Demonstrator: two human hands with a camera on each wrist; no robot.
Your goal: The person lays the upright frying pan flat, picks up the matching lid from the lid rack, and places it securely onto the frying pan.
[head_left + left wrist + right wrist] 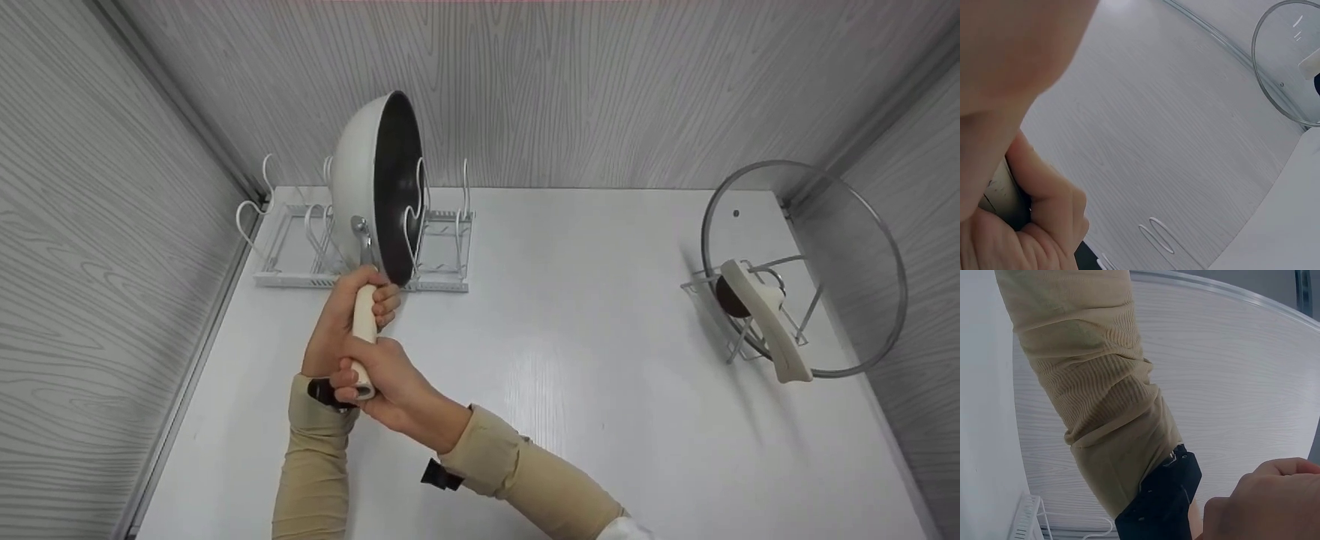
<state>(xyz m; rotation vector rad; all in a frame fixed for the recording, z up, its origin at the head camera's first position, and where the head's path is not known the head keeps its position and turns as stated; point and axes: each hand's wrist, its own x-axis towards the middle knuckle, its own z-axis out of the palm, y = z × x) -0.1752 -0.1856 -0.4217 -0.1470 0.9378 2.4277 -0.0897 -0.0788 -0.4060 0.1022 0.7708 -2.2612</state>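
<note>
A deep frying pan (356,165), white outside and dark inside, stands on its side among the wire dividers of a white rack (289,279). Its cream handle (364,319) points toward me. My left hand (341,315) grips the handle close to the pan; in the left wrist view, fingers (1053,208) curl around it. Lower down, my right hand (390,375) holds the handle's end. The right wrist view has that hand (1275,506) at the lower right, with the handle hidden. Whether the pan rests fully on the rack I cannot tell.
A glass lid (847,225) with a cream handle (772,322) leans in a small wire stand (739,345) on the right. Wood-grain panels (562,90) enclose the white surface (570,315) at the back and both sides.
</note>
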